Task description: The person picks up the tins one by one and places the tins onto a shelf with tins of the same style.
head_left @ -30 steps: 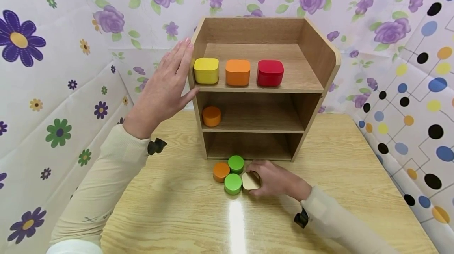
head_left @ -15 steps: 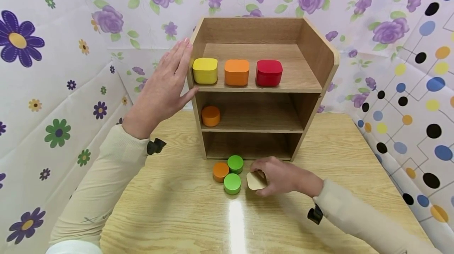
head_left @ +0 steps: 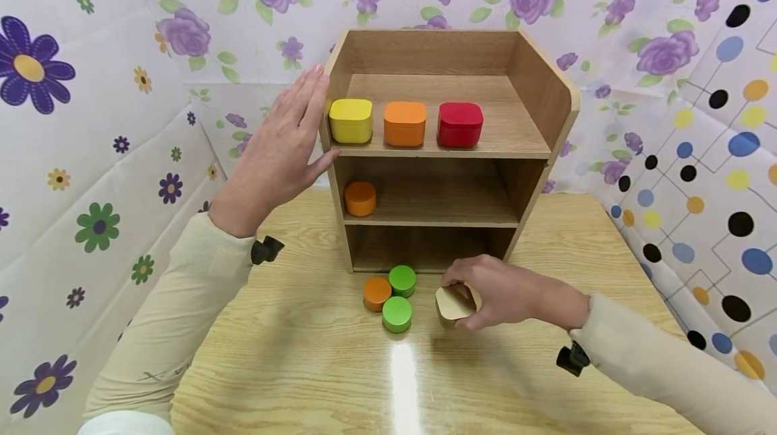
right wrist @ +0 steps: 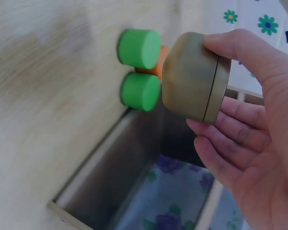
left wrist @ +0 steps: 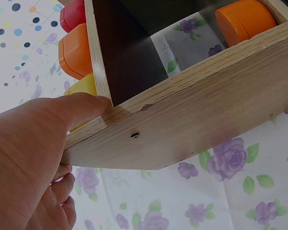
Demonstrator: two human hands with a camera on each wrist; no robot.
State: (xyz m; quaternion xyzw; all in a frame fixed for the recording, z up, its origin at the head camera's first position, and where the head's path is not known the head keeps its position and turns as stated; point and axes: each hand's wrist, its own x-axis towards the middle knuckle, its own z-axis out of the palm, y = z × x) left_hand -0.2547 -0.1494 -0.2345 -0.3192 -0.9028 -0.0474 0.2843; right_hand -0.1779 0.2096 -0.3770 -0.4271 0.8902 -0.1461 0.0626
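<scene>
In the head view my left hand [head_left: 276, 145] lies against the left side of a wooden shelf [head_left: 437, 224], fingers straight; in the left wrist view the thumb [left wrist: 84, 108] rests on its front edge. My right hand [head_left: 504, 293] grips a beige rounded-square box [head_left: 454, 301] between thumb and fingers, over the table in front of the shelf. In the right wrist view a seam line runs near one end of the box. To its left stand two round green boxes [head_left: 397, 314] and a round orange box [head_left: 378, 294], close together.
On the shelf's top level, yellow [head_left: 351, 121], orange [head_left: 405, 124] and red [head_left: 460, 125] rounded-square boxes stand in a row. A round orange box [head_left: 361, 199] sits at the left of the middle level. Patterned cloth [head_left: 243, 17] lines the back and sides of the table [head_left: 315, 367].
My right hand has carried the beige box to the right, away from the green and orange round boxes, and tilted it. The left hand stays at the shelf's side.
</scene>
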